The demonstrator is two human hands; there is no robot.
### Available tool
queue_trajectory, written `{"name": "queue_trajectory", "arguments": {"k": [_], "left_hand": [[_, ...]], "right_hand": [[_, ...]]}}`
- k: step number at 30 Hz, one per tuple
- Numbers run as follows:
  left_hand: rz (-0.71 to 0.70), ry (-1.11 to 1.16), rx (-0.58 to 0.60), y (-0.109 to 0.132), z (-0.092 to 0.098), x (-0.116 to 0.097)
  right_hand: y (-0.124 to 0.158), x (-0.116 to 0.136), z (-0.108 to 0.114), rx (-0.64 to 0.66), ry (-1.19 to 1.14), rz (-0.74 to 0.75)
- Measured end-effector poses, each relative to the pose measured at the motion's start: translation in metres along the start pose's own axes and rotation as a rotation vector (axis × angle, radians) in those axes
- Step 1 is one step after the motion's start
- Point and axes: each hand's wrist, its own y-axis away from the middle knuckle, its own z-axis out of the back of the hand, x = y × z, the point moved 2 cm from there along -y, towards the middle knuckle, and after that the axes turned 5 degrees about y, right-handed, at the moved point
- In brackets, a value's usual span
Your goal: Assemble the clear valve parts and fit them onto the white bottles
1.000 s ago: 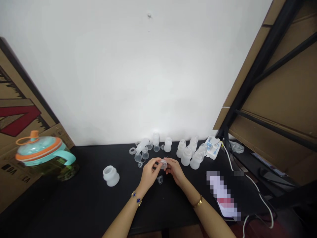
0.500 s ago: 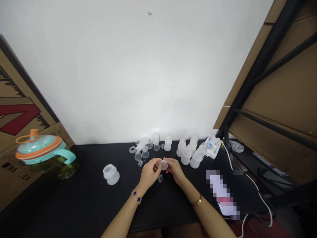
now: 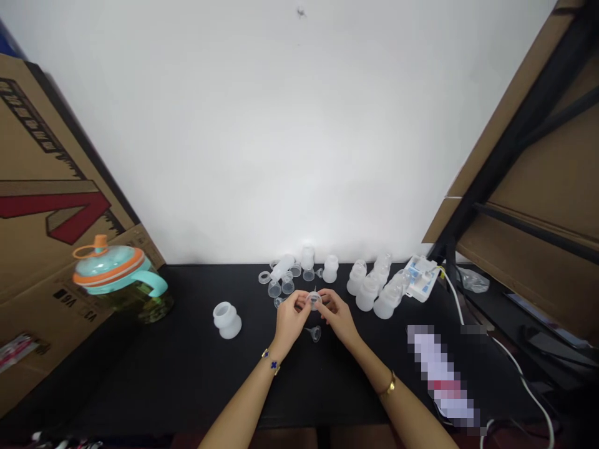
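Note:
My left hand point(image 3: 292, 317) and my right hand point(image 3: 337, 317) meet near the middle of the black table, their fingertips closed on a small clear ring-shaped part point(image 3: 314, 300) between them. A thin tip sticks up from this part. Just below it, a clear funnel-shaped piece point(image 3: 315, 333) lies on the table. To the left, an open white bottle point(image 3: 227, 320) stands by itself. Behind my left hand are several clear caps point(image 3: 274, 288) and a white ring point(image 3: 264, 277). Several white bottles with clear tops point(image 3: 367, 292) stand to the right of my right hand.
A teal and orange jug point(image 3: 122, 274) stands at the left beside a cardboard box point(image 3: 42, 249). A white device point(image 3: 422, 277) with a cable sits at the back right. A phone-like object with a blurred screen point(image 3: 442, 374) lies at the right. A white wall rises behind.
The camera view has shifted, so the scene sits further right. Both hands still hold the clear part, and the fingers of my right hand are spread somewhat more. The funnel-shaped piece shows more fully.

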Motion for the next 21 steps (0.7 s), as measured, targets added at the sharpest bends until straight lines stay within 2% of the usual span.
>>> {"name": "queue_trajectory", "arguments": {"k": [2, 5, 21], "left_hand": [[-0.002, -0.024, -0.001, 0.0001, 0.0003, -0.0018], [-0.007, -0.039, 0.001, 0.0014, -0.0004, -0.0030], [-0.054, -0.075, 0.057, 0.0059, -0.0049, -0.0043]], "right_hand": [[0.0036, 0.0041, -0.0004, -0.027, 0.138, 0.084], [0.0065, 0.0072, -0.0011, -0.047, 0.235, 0.134], [0.0089, 0.0090, 0.0005, -0.081, 0.338, 0.171]]}}
